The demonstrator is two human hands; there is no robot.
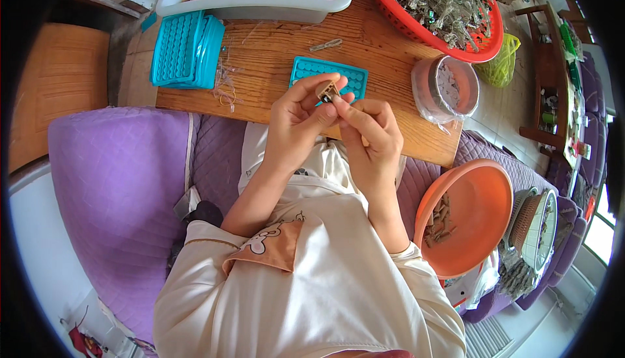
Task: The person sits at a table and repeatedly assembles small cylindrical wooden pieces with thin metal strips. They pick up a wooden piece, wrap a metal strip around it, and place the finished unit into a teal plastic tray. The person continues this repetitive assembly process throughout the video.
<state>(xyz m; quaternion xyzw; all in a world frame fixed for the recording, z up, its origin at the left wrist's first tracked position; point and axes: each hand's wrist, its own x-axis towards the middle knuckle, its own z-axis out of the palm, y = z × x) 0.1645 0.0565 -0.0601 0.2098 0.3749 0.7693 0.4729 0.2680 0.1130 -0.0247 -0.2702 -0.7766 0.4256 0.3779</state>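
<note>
I hold a small tan piece (326, 90) pinched between the thumb and fingers of my left hand (298, 123), closed around it just above the near edge of the desk (273, 52). My right hand (370, 138) is closed too, its fingertips pressed to a thin dark and silver part at the end of that same piece, so both hands meet on it. What exactly the dark part is, I cannot tell; it is too small.

Right behind my hands, near the desk's near edge, lies a teal moulded tray (345, 75) with rows of small pockets, partly hidden by my fingers. A stack of the same teal trays (185, 49) sits at the left edge of the desk, with a few loose clear strands beside it. At the far edge stands a white bin (260, 3) filled with tan pieces like the one I hold. The far right corner carries a red basket (416, 29) heaped with clear-wrapped silvery bits. Near the right edge is a round pinkish container (449, 88) lined with a plastic bag.

Off the desk, by my right elbow, an orange bowl (475, 221) rests on the purple sofa cushion (117, 176), with some tan pieces in its bottom.
</note>
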